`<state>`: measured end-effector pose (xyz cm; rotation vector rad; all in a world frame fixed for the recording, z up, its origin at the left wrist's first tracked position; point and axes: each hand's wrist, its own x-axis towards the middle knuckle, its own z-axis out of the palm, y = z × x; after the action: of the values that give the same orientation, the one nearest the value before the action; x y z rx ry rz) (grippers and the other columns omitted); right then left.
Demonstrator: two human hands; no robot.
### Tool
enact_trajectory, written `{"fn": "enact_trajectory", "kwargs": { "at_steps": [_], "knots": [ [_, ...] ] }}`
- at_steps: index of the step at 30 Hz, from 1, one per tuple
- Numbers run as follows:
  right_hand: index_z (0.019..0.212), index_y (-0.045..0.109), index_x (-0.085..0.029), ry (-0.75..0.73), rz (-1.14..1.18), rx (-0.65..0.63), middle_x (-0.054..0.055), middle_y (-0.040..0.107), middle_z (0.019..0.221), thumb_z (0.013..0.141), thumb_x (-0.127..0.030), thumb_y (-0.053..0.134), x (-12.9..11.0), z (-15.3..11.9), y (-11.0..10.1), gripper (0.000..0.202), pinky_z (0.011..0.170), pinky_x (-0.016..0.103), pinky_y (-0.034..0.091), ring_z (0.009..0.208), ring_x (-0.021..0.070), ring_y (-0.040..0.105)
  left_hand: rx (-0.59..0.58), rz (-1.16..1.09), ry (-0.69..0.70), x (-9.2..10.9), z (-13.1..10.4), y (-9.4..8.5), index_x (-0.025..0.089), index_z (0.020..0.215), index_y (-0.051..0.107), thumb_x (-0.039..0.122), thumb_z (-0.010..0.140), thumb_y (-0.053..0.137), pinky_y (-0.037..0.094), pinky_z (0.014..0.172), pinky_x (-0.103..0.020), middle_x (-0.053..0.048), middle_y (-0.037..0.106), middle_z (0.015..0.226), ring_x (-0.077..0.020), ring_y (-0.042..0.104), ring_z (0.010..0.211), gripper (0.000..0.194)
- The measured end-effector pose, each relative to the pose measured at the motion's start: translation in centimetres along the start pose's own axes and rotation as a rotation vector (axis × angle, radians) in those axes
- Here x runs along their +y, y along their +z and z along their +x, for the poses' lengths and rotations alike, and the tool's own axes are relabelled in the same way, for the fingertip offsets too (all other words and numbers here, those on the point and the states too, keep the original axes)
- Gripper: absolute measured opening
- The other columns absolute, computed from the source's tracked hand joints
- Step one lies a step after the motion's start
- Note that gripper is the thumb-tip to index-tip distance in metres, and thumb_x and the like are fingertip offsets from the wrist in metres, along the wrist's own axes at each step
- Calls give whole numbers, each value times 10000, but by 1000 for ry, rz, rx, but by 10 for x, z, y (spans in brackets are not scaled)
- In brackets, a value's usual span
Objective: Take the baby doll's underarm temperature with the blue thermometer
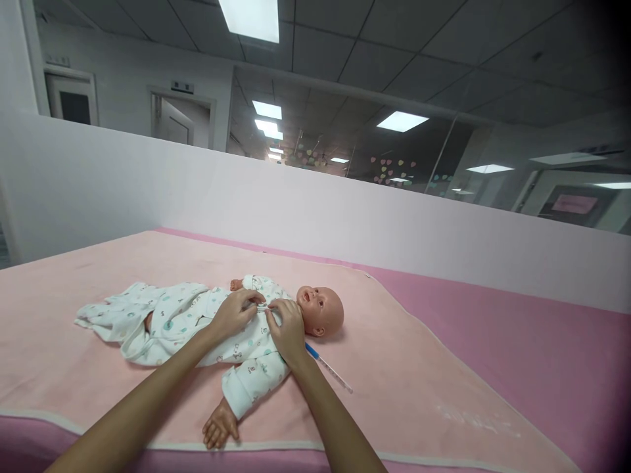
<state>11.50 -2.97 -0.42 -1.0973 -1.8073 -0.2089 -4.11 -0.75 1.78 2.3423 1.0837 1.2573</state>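
Note:
A baby doll point(323, 312) lies on its back, its head to the right and its mouth open. It wears a white long-sleeved outfit point(185, 328) with small green and grey prints. My left hand point(239, 312) rests on the doll's chest, fingers bent and pinching the front of the outfit. Close beside it, nearer the doll's chin, my right hand point(288, 325) pinches the same front with curled fingertips. A thin pale strip, perhaps a tie or edge, shows between the fingertips. One doll arm stretches toward me, its bare hand point(221, 424) near the front edge.
A slim stick with a blue end and clear shaft point(330, 369) lies by the doll's shoulder, partly behind my right wrist. The doll lies on a peach mat point(419, 394) over a pink surface point(517, 335). A low white wall point(345, 217) rises behind it.

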Motion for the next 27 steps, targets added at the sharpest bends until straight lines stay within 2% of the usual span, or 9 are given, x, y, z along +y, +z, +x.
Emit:
{"fn": "enact_trajectory", "kwargs": {
  "at_steps": [4,14,20,27],
  "knots": [
    [806,557,-206,17,1,25,14,594,786,804,-215,487,-1,0,-1,70,730,291,372,783,165,520,-4,114,36,0,-1,0,206,864,612,122,664,413,413,768,-300,-12,645,852,-182,549,823,294],
    [874,582,-228,-5,-16,-56,23,582,862,825,-222,474,-2,0,-2,119,772,307,356,842,175,497,49,196,32,1,-2,3,204,812,588,129,654,405,401,735,-300,-11,618,804,-182,529,787,254],
    [801,525,-205,5,-19,-40,17,554,813,817,-216,469,-1,0,-2,60,734,297,362,795,166,485,27,278,58,2,-2,5,203,755,570,134,649,411,384,708,-299,-16,596,756,-184,511,751,203],
    [781,481,-202,39,9,8,15,542,780,861,-239,404,-1,-2,1,117,709,288,363,762,160,481,-14,311,126,9,-2,0,210,766,558,157,662,424,336,809,-339,-13,603,774,-193,506,787,178]
  ]
}}
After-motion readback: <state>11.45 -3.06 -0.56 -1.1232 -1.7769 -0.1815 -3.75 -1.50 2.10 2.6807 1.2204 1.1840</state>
